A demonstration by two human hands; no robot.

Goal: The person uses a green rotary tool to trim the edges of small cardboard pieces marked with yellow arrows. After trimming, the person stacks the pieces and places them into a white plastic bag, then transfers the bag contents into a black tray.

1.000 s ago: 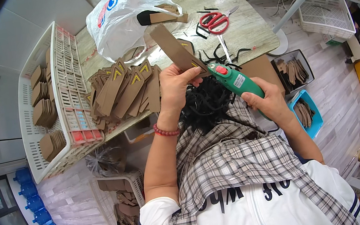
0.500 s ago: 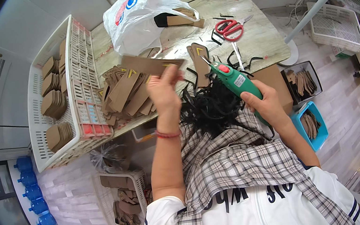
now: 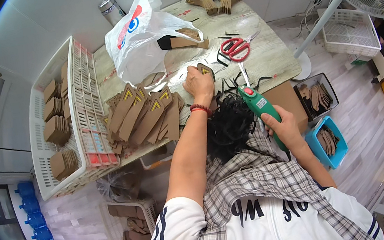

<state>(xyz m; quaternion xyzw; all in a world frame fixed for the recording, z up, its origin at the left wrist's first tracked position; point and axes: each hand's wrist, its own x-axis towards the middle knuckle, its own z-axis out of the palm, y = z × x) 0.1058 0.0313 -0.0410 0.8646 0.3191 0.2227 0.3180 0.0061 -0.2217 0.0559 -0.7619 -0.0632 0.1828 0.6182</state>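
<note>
Left hand stretched out over the table, fingers closed on a small brown piece with a yellow chevron, held just above the tabletop beside the fanned pile of similar brown pieces. Right hand clenched around the handle of a green electric cutter, blade end pointing toward the table edge, close to a tangle of black trimmings heaped at the lap. Risk, by judgement: blade near the loose black strips and the checked cloth, so a snag or an unwanted cut if triggered while attention sits on the left hand. Possible too: the held piece slipping onto the stack and knocking the overlapping pieces askew, or off the near edge. Red scissors lying open just beyond the left hand, a hazard for a careless reach. White plastic bag slumped behind, liable to slide onto the pile.
</note>
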